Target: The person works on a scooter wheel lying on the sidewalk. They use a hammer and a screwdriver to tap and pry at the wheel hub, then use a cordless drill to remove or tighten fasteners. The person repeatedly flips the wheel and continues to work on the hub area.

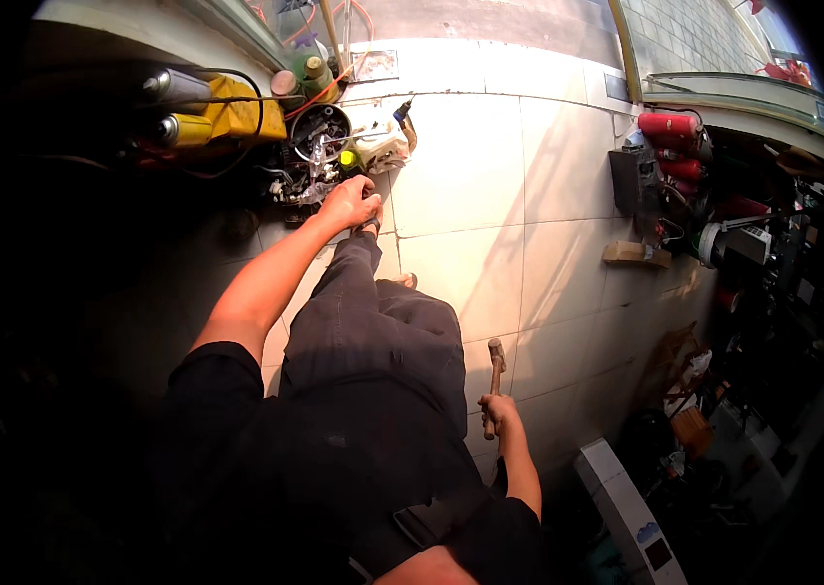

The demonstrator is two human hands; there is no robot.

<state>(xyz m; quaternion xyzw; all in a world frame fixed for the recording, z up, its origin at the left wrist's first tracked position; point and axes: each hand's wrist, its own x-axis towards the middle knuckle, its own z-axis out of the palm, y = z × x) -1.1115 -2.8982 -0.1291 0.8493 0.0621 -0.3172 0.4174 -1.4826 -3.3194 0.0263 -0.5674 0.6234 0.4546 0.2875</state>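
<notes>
My right hand (501, 412), low at the right side of my body, is wrapped round the wooden handle of a hammer (498, 363), whose head points up and away from me. My left hand (350, 203) reaches forward past my knee with its fingers curled; what they hold, if anything, is too small and dark to make out. Just beyond it lies a heap of small metal parts (310, 185). A round container of parts (322, 125) and a crumpled whitish jug or bag (382, 148) stand behind the heap.
Spray cans (183, 88) and a yellow case (248, 109) sit at the far left. A wooden block (637, 254) lies on the tiled floor (461, 166), near red cylinders (670, 127) at the right. A long white box (627, 507) and dark clutter fill the near right.
</notes>
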